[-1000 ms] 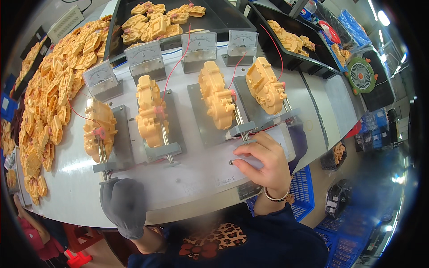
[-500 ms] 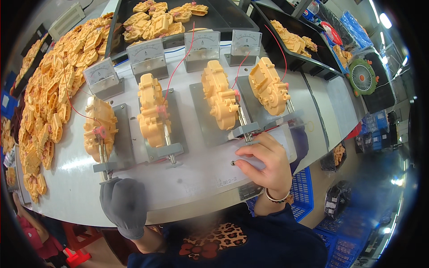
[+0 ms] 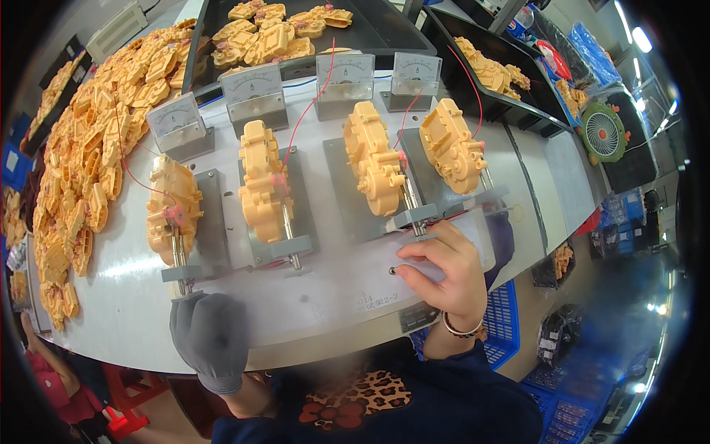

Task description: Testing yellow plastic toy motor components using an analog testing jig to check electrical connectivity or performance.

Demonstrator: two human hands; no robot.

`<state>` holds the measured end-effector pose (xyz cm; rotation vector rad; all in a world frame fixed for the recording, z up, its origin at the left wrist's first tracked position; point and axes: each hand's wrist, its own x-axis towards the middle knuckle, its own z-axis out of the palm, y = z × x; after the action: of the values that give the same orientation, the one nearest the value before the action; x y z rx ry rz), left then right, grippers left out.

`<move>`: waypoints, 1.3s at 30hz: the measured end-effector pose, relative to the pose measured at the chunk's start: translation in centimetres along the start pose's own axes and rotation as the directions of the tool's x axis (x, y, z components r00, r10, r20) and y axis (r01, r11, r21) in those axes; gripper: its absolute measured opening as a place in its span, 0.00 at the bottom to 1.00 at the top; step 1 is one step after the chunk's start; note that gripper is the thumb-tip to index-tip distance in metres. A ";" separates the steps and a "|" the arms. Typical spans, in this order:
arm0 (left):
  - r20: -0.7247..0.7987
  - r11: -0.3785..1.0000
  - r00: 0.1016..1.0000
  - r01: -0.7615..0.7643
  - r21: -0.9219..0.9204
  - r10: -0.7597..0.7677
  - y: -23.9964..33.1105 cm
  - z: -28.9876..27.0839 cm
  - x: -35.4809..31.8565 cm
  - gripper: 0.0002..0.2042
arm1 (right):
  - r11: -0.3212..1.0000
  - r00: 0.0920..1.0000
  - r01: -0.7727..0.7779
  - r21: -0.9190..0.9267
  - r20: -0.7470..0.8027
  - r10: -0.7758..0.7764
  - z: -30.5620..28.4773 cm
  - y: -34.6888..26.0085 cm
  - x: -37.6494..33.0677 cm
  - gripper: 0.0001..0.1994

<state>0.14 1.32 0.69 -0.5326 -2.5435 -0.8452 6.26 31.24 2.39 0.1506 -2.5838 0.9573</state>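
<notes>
A: Item one, right hand (image 3: pixel 447 277) – bare, beaded bracelet at the wrist. Grip: fingers curled together, tips pressed on the white table (image 3: pixel 333 296) beside a small dark button (image 3: pixel 391 271); nothing clamped.

B: Item two, left hand (image 3: pixel 211 337) – grey glove. Grip: laid flat on the near table edge, fingers hidden, so I cannot tell whether closed; it sits just below the lever of the first fixture (image 3: pixel 181 272).

A: Item three, four yellow gearboxes – first (image 3: pixel 171 209), second (image 3: pixel 262 181), third (image 3: pixel 373 159), fourth (image 3: pixel 451 144), each on a grey plate, red wires attached.

B: Item four, four analogue meters (image 3: pixel 251 90) standing behind them.

A: Item five, loose yellow housings (image 3: pixel 89 148) heaped left; more in the black tray (image 3: pixel 384 29)
</notes>
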 end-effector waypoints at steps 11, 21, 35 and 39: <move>-0.015 1.000 1.000 -0.007 0.006 0.007 -0.3 0.1 -0.1 0.05 | 1.000 1.000 0.014 0.008 -0.011 -0.014 0.2 0.1 0.1 0.10; -0.028 1.000 1.000 -0.002 0.019 0.002 -0.3 0.2 -0.2 0.05 | 0.999 1.000 0.023 -0.045 0.007 -0.023 0.0 0.1 0.1 0.10; -0.018 1.000 1.000 -0.007 0.005 0.007 -0.4 0.1 -0.1 0.05 | 0.999 1.000 0.019 -0.026 0.016 -0.018 0.0 0.3 0.1 0.10; -0.030 1.000 1.000 -0.002 0.017 0.002 -0.3 0.1 -0.2 0.04 | 1.000 1.000 0.027 -0.016 0.012 -0.026 0.0 0.2 0.1 0.10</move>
<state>0.16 1.10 0.40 -0.5129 -2.5201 -0.8242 6.07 31.42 2.29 0.1862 -2.5932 0.9280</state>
